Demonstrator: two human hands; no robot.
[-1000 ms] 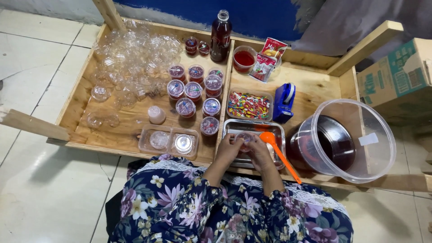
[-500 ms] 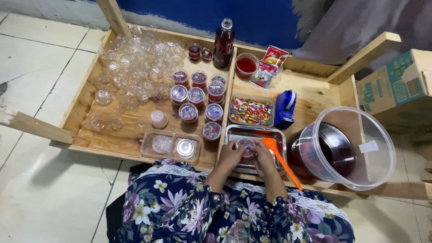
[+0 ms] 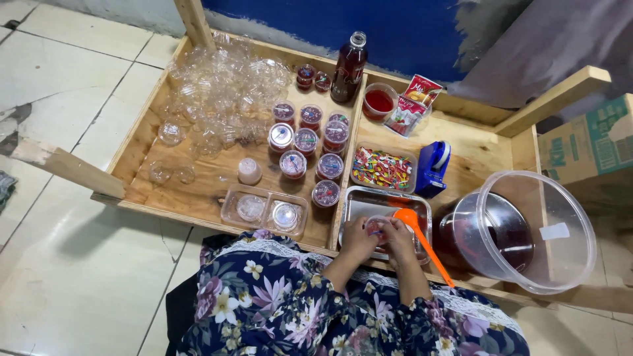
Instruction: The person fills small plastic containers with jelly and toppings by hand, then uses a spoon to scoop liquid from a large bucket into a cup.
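Head view, looking straight down: a low wooden crate (image 3: 198,181) with two bays, and your two hands at its near edge.

Item, held: one small clear cup (image 3: 377,226) with red filling. It sits over the steel tray (image 3: 359,206) in the right bay, directly between your hands and touching both. Your left hand (image 3: 357,238) wraps it from the left side; your right hand (image 3: 400,238) closes on it from the right and over the rim. Both are curled around it, not slack. Whether a lid is under the fingers you cannot tell.

Key relation: the cup stands upright, its axis vertical, just ahead of your wrists. Neither hand is nearer; they meet on it evenly.

Item, adjacent: orange ladle (image 3: 422,240). Its bowl lies just beyond your right hand, its handle running back and to the right toward your forearm.

Item, right: big clear bucket (image 3: 527,231) of dark red drink, just beside the tray, nearer your right hand.

Item, left bay: filled lidded cups (image 3: 310,151) in rows, ahead and to the left of your left hand; the closest stands just across the divider from the tray. Farther left, a pile of empty cups (image 3: 224,92).

Item, beyond the tray: box of coloured sweets (image 3: 381,168), a blue tape dispenser (image 3: 433,166), a red syrup bottle (image 3: 347,68).
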